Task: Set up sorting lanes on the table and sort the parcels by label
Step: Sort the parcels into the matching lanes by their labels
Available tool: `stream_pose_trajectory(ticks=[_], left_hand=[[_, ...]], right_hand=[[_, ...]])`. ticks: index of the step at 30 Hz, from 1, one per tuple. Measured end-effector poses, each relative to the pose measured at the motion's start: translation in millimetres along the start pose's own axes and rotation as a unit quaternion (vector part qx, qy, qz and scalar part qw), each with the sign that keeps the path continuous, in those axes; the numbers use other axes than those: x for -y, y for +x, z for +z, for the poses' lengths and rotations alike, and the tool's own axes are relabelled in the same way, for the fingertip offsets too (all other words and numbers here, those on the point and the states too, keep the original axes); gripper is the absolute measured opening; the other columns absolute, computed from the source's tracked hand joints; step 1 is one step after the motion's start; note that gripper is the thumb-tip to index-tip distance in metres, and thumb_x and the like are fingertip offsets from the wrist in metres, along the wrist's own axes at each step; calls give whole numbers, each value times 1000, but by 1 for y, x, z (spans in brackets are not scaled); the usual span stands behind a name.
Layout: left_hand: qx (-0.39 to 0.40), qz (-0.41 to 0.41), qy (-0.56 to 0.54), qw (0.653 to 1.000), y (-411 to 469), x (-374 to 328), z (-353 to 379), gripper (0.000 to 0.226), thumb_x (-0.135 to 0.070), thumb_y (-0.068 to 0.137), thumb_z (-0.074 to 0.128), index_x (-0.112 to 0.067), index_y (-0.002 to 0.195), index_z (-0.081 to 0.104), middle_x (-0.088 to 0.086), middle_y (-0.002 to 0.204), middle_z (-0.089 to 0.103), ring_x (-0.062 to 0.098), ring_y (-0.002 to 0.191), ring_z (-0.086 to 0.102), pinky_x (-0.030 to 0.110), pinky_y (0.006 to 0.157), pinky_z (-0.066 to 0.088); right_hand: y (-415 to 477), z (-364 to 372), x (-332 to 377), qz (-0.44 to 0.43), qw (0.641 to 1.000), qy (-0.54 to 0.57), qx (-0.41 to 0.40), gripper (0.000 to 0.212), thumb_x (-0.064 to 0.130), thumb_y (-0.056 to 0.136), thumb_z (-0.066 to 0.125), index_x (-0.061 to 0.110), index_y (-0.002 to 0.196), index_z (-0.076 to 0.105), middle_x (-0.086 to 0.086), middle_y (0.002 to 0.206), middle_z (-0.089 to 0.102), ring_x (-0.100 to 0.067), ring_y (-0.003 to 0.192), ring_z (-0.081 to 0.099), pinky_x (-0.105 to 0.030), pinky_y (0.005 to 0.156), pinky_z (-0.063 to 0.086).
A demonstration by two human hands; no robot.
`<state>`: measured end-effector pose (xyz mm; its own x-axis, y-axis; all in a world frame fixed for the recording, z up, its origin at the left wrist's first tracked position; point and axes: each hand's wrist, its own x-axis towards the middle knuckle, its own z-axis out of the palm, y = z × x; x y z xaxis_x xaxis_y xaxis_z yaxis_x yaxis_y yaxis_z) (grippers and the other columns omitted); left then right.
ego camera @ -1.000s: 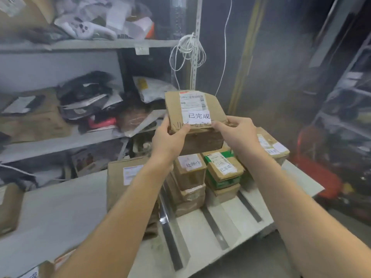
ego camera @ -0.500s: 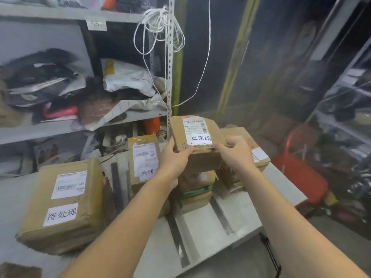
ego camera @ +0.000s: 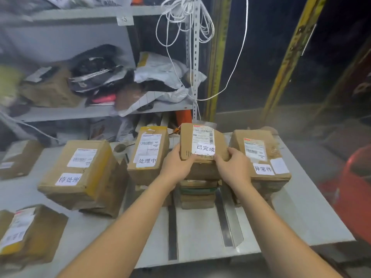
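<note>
I hold a small cardboard parcel labelled 已完成 [ego camera: 202, 143] on top of a stack of small boxes [ego camera: 197, 194] in the third lane. My left hand [ego camera: 177, 164] grips its left edge and my right hand [ego camera: 233, 166] grips its right edge. A parcel marked 处理中 [ego camera: 148, 153] stands to its left, a big one marked 待处理 [ego camera: 80, 173] further left, and one marked 异常件 [ego camera: 259, 155] to the right. Dark metal strips [ego camera: 224, 217] on the grey table [ego camera: 291, 213] separate the lanes.
More cardboard parcels lie at the front left [ego camera: 26, 233] and far left [ego camera: 18, 157]. Behind the table stands a metal shelf [ego camera: 100, 111] full of bags and packets, with white cord [ego camera: 186, 15] hanging from its post. A red bin [ego camera: 353, 195] sits on the right.
The 已完成 parcel has come down from chest height onto the stack in its lane, still held by both hands. My view has dropped and swung left, showing more parcels.
</note>
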<state>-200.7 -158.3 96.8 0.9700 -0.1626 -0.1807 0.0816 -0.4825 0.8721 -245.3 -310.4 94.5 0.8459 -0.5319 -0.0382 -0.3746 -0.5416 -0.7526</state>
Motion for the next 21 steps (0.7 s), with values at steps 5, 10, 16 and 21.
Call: stream_pose_trajectory(ticks=[5, 10, 16, 21], left_hand=[[-76, 74, 149, 983, -15, -16, -34, 66, -34, 94, 61, -24, 151, 31, -4, 150, 42, 18, 136, 41, 32, 104, 37], [-166, 118, 308, 929, -34, -15, -113, 73, -38, 93, 57, -20, 155, 24, -1, 155, 36, 19, 140, 36, 40, 110, 38], [-251, 73, 420, 869, -65, 30, -230, 70, -43, 93, 56, -19, 154, 29, 0, 154, 39, 18, 140, 36, 36, 112, 36], [-252, 6, 502, 827, -98, 95, -333, 71, -45, 93, 53, -17, 153, 29, 1, 151, 41, 19, 139, 37, 35, 112, 35]], right_hand=[[-8, 15, 29, -131, 991, -32, -20, 44, 36, 93, 62, 14, 131, 59, -4, 130, 63, -22, 120, 57, -33, 95, 46], [-26, 49, 87, -275, 960, -31, 51, 44, 36, 93, 60, 18, 133, 57, 0, 133, 60, -17, 124, 52, -30, 103, 41], [-66, 119, 169, -385, 909, -69, 144, 49, 37, 92, 58, 17, 137, 54, -2, 137, 57, -21, 129, 49, -36, 106, 41], [-119, 188, 236, -443, 870, -101, 189, 53, 37, 94, 55, 18, 143, 47, -1, 145, 50, -21, 134, 44, -37, 108, 38]])
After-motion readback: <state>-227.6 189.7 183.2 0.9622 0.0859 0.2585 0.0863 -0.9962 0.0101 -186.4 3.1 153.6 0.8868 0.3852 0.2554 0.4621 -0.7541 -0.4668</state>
